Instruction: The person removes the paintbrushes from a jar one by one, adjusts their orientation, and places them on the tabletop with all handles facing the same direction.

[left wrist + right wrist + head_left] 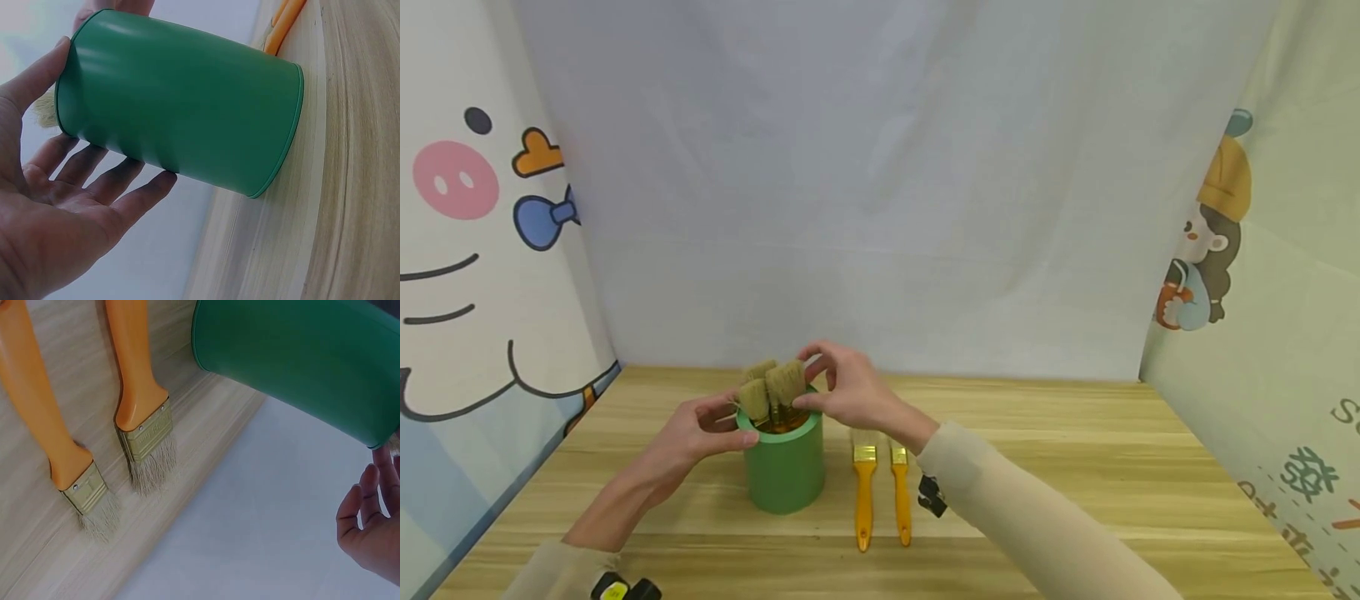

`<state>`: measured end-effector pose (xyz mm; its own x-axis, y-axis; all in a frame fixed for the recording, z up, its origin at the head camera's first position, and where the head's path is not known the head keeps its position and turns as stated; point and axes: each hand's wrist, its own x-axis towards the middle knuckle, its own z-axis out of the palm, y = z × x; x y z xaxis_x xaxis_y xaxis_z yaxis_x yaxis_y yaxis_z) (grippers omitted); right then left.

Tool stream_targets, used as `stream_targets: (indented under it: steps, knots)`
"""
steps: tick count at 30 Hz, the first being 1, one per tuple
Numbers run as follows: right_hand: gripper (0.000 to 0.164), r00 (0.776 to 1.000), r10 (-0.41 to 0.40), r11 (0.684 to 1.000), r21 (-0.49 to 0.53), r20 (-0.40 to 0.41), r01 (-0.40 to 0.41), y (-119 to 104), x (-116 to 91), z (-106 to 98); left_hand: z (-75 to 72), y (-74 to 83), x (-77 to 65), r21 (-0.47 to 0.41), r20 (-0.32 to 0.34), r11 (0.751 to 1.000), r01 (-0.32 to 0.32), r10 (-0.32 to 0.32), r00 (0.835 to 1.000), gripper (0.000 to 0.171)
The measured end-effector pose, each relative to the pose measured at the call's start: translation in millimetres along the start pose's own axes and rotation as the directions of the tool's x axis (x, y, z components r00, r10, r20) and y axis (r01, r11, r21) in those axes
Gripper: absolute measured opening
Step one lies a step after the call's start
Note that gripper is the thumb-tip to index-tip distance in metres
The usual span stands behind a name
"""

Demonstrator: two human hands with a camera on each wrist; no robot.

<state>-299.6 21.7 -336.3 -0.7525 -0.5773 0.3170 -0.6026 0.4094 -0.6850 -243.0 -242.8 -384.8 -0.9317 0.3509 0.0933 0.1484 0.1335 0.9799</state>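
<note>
A green cylindrical pot [785, 471] stands upright on the table, with several paintbrushes [756, 400] in it, bristles up. My left hand [688, 433] holds the pot from the left. Its thumb lies at the rim and its fingertips [164, 180] rest along the pot's side. My right hand [853, 392] is over the pot's right rim, pinching a bristled paintbrush [786, 382] between thumb and fingers. Fingers of this hand [375, 519] show beside the rim in the right wrist view. The brush handles are hidden inside the pot.
Right of the pot, two paintbrushes with orange handles lie on the wooden table [1037, 483]: a wider one [864, 496] and a narrower one [902, 496]. A pale cloth [880, 208] hangs behind the table, and printed cloths [467, 250] flank it.
</note>
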Motion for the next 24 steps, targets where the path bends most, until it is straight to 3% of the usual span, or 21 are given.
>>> stream_targets:
  steps: [15,24]
  knots:
    - [0.038,0.992,-0.123,0.992,-0.009,-0.026,0.123,-2.2,-7.1,4.9,-1.0,-0.7,0.3,0.0,0.007,1.0,-0.005,0.005,1.0,0.078]
    - [0.037,0.99,-0.139,0.99,-0.024,-0.026,0.139,0.1,-8.7,4.5,0.4,-0.8,-0.1,-0.008,0.007,1.0,-0.028,0.028,1.0,0.076]
